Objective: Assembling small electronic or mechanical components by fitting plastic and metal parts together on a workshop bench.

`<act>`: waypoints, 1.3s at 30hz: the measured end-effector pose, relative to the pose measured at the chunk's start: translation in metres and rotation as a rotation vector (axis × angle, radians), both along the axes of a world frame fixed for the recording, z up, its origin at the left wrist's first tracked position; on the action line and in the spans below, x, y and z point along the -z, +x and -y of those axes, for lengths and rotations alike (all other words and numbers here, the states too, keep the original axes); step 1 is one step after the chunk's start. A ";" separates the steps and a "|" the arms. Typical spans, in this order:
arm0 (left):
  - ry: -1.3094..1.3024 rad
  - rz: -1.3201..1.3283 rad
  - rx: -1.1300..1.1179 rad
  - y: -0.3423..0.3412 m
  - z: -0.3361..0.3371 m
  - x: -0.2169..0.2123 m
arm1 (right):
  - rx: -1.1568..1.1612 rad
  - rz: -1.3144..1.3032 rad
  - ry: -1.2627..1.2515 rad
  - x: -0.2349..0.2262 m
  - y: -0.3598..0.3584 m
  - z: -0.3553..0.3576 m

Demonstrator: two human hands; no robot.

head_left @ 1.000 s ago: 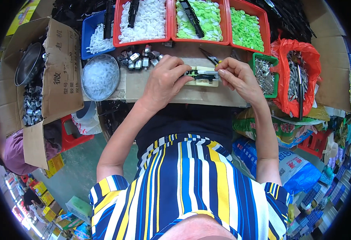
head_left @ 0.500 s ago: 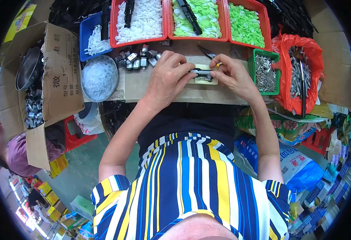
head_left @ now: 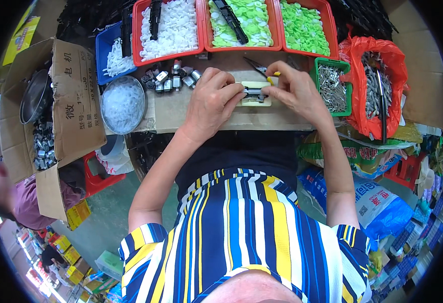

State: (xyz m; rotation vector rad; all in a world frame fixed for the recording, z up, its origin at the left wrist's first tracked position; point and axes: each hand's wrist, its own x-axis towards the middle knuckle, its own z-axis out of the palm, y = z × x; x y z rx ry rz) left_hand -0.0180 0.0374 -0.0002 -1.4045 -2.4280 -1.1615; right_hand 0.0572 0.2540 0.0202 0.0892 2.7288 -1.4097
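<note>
On the table in front of me lies a cream-coloured block-like fixture (head_left: 256, 85). A small dark and grey part (head_left: 255, 94) sits across its middle. My left hand (head_left: 212, 103) has thumb and forefinger closed on the left end of this part. At its right end rests the thumb of my right hand (head_left: 298, 95), with the forefinger lifted apart from it. That forefinger is close to the yellow handles of a pair of pliers (head_left: 255, 64) lying behind the fixture; whether it touches them I cannot tell.
Red bins of white pieces (head_left: 173, 30) and green discs (head_left: 304, 30) line the back. Small metal motors (head_left: 168, 81) lie left, beside a bowl of clear pieces (head_left: 123, 103). To the right stand a green tray of metal pins (head_left: 332, 88) and a red bag (head_left: 350, 55) of grey parts.
My right forefinger has lifted away from the thumb toward the pliers' handles. The left hand keeps its pinch on the part. The whole view has shifted slightly.
</note>
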 end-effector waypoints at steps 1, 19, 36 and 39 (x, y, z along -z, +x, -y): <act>0.006 0.003 0.004 0.000 0.001 0.000 | 0.036 -0.041 0.151 -0.007 -0.004 0.002; 0.089 0.043 -0.059 -0.006 0.021 -0.011 | 0.254 -0.587 0.678 -0.012 -0.125 -0.010; 0.242 0.345 -0.253 -0.015 0.026 -0.025 | -0.076 -0.491 0.315 -0.044 -0.115 -0.031; 0.660 0.736 -0.252 -0.023 0.021 -0.016 | -0.230 0.041 -0.302 -0.052 -0.081 -0.002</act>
